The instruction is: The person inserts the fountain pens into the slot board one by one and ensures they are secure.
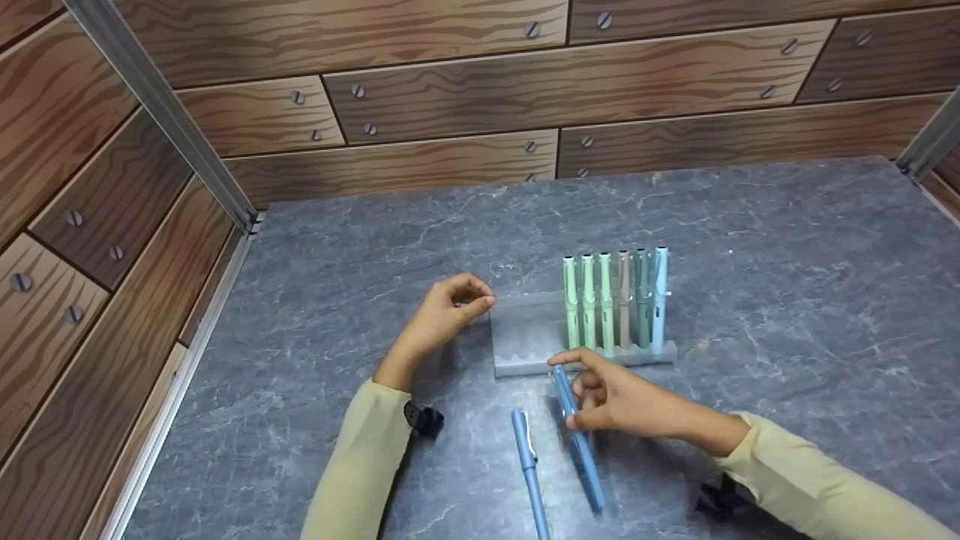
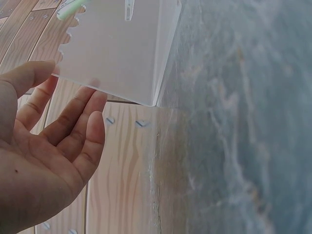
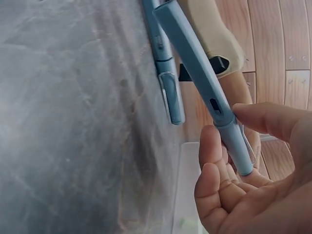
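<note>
A clear pen stand (image 1: 525, 330) holds a row of capped pens at its right part: three light green pens (image 1: 589, 304), a brownish pen (image 1: 624, 300), a dark green pen (image 1: 643, 300) and a light blue pen (image 1: 660, 300). My left hand (image 1: 450, 311) pinches the stand's far left corner, thumb on one side of the panel (image 2: 117, 53) and fingertips behind it. In front of the stand, my right hand (image 1: 619, 394) grips a blue pen (image 3: 200, 68) near its clip end, between thumb and fingers. A second blue pen (image 1: 529, 457) lies on the table to its left.
The grey marbled table (image 1: 360, 277) runs back to a wood-patterned wall (image 1: 450, 97). Another such wall (image 1: 112, 247) with a metal post (image 1: 161, 112) borders the left side. Dark straps sit at both wrists.
</note>
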Tool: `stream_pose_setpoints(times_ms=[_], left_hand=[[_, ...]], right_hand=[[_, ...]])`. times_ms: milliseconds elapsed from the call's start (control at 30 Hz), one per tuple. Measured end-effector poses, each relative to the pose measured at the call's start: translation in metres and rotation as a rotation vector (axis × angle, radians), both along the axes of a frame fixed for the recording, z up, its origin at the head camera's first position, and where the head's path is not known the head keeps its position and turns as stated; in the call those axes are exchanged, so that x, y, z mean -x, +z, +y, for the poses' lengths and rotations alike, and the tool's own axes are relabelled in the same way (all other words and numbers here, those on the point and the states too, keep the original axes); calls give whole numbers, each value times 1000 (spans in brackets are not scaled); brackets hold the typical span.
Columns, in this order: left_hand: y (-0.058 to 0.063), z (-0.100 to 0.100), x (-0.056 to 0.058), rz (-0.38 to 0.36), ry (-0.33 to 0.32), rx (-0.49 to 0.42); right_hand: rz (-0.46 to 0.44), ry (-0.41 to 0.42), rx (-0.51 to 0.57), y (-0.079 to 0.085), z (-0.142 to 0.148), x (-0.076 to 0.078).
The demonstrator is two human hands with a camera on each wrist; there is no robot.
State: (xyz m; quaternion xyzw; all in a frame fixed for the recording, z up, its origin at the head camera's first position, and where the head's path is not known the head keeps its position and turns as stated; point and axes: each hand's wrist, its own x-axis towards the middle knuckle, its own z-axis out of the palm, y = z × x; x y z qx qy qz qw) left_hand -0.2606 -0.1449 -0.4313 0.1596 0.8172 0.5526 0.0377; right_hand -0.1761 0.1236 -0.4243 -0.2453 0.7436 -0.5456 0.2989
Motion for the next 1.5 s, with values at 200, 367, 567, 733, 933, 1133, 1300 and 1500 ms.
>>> stream_pose_setpoints(times_ms=[200,367,567,733,933,1133,1300,1500], left_hand=[[-2,0,0,1,2,0],[-3,-1,0,-1,1,0],[-4,-1,0,-2,5,-2],[-3,0,-1,-4,7,-7],[5,1,-5,-14,0,-3],[-3,0,0,10,0,-12],[-2,0,0,8,-4,-11],[0,0,0,-8,0,-1]], right_hand=[[-30,-1,62,7,3,2],[-18,7,81,9,5,3],[13,10,73,13,7,5],[18,5,62,17,7,5],[34,-15,44,21,7,6],[112,-41,2,26,7,7],[139,-51,0,30,6,8],[171,-51,9,34,5,11]])
